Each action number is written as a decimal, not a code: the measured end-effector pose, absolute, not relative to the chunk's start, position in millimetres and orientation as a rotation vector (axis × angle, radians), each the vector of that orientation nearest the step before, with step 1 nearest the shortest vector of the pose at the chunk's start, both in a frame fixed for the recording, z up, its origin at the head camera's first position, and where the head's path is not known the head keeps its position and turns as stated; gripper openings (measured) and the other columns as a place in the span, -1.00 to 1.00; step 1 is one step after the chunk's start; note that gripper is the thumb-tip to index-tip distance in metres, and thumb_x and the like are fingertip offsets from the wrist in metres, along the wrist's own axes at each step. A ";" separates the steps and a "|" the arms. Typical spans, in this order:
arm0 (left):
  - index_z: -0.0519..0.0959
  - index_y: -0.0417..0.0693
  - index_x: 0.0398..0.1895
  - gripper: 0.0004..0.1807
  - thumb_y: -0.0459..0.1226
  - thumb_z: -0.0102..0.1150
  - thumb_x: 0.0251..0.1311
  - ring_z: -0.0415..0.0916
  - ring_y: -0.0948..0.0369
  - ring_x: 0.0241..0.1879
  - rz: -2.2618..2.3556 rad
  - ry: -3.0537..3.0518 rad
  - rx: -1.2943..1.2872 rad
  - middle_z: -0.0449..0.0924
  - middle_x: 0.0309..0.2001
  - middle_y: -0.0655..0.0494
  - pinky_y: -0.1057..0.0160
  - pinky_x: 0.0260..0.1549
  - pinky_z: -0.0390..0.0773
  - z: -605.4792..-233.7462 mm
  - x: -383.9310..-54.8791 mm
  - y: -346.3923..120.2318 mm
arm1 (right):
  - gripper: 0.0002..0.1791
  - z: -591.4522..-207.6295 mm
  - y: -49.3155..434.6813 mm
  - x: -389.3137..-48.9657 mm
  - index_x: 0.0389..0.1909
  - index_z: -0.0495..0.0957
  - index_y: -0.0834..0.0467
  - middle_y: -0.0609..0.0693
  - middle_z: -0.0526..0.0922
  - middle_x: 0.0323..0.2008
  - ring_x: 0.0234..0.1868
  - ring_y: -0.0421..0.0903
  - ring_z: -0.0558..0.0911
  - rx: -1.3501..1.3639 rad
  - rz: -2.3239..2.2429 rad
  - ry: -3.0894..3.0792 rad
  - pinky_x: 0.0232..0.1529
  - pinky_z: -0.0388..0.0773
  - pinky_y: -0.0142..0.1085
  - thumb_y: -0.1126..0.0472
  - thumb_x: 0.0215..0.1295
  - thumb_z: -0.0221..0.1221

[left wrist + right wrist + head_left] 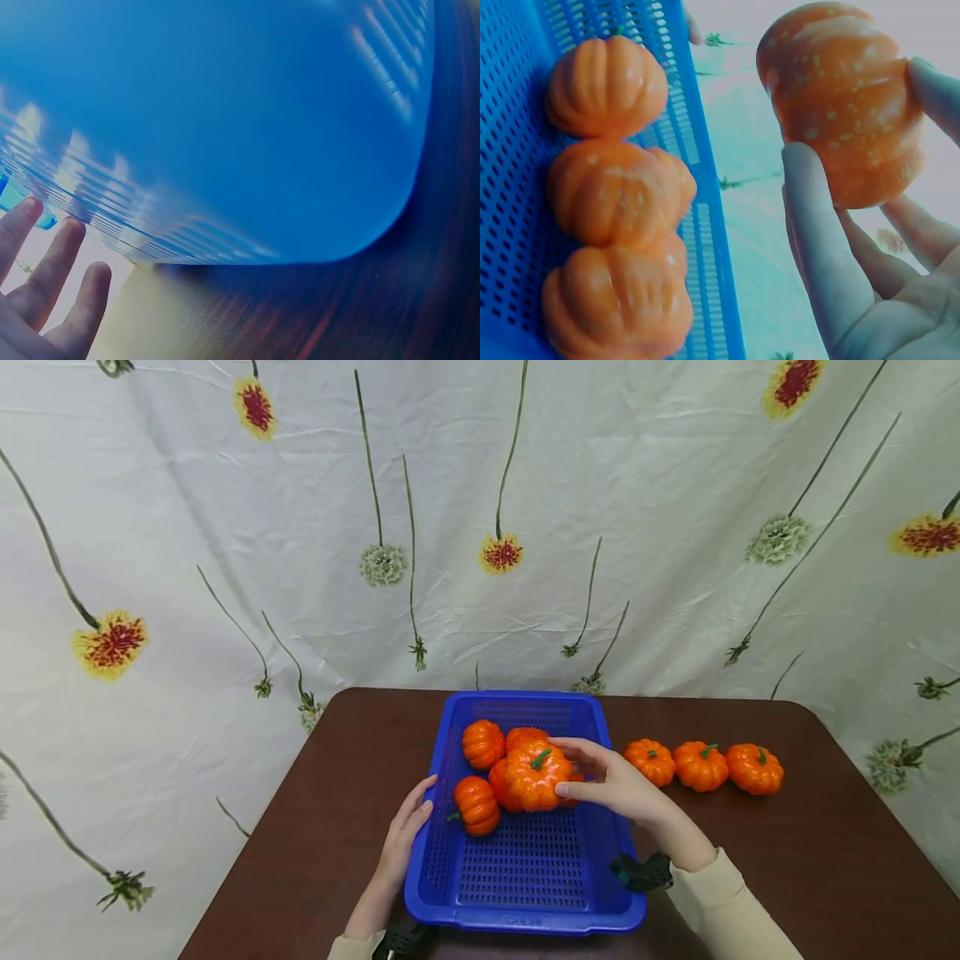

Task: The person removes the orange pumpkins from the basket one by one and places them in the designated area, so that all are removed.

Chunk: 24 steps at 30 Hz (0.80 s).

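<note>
My right hand (626,789) pinches a small orange pumpkin (534,783) with a green stem, between thumb and fingers. In the right wrist view this pumpkin (847,112) is held up off the others, its skin speckled with pale dots. Below it, several more pumpkins (619,307) lie in a blue perforated plastic basket (525,920); the held one partly hides some of them in the head view. At the basket's left rim rests my left hand (396,852), its fingers (56,262) nearly straight along the outer wall.
Right of the basket, three pumpkins (701,766) stand in a row on the dark brown table (810,852). Behind the table hangs a pale cloth (675,527) printed with flowers. The basket's front floor (525,864) shows bare mesh.
</note>
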<state>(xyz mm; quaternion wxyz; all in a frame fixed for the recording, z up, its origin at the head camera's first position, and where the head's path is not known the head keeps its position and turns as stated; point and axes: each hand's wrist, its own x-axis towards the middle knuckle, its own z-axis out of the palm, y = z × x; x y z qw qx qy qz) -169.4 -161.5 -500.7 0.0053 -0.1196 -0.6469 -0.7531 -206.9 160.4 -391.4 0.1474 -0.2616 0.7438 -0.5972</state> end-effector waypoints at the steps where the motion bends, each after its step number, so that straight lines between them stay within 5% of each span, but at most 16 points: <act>1: 0.13 -0.15 0.39 -0.51 -0.24 -0.25 0.43 0.41 0.05 0.09 -2.357 -2.026 -0.372 0.13 0.33 -0.25 0.11 -0.07 0.52 -500.3 -169.3 -161.6 | -0.32 -391.7 163.8 -206.7 0.34 0.24 0.15 0.21 0.38 0.20 0.13 0.10 0.43 -0.739 -1.750 2.130 -0.04 0.51 -0.21 0.24 0.20 0.24; 8: 0.13 -0.15 0.39 -0.51 -0.25 -0.26 0.43 0.40 0.04 0.10 -2.362 -2.020 -0.376 0.13 0.34 -0.24 0.11 -0.06 0.51 -499.7 -169.5 -161.4 | -0.33 -396.2 188.9 -203.7 0.35 0.19 0.25 0.28 0.34 0.20 -0.01 -0.06 0.54 -0.662 -1.976 2.130 -0.15 0.58 -0.14 0.37 0.22 0.19; 18: 0.12 -0.16 0.39 -0.51 -0.26 -0.27 0.44 0.40 0.05 0.10 -2.360 -2.022 -0.392 0.13 0.33 -0.26 0.13 -0.06 0.51 -500.4 -170.1 -161.7 | -0.40 -405.4 218.0 -191.6 0.35 0.19 0.24 -0.17 0.45 0.07 -0.09 -0.19 0.58 -0.454 -2.132 2.244 -0.19 0.59 -0.27 0.34 0.31 0.11; 24: 0.13 -0.15 0.39 -0.51 -0.25 -0.26 0.43 0.41 0.04 0.09 -2.360 -2.027 -0.372 0.14 0.33 -0.26 0.14 -0.07 0.51 -501.0 -169.7 -161.7 | -0.37 -414.5 229.4 -183.7 0.36 0.13 0.29 0.06 0.36 0.12 -0.10 -0.26 0.56 -0.271 -2.153 2.334 -0.20 0.58 -0.33 0.29 0.32 0.12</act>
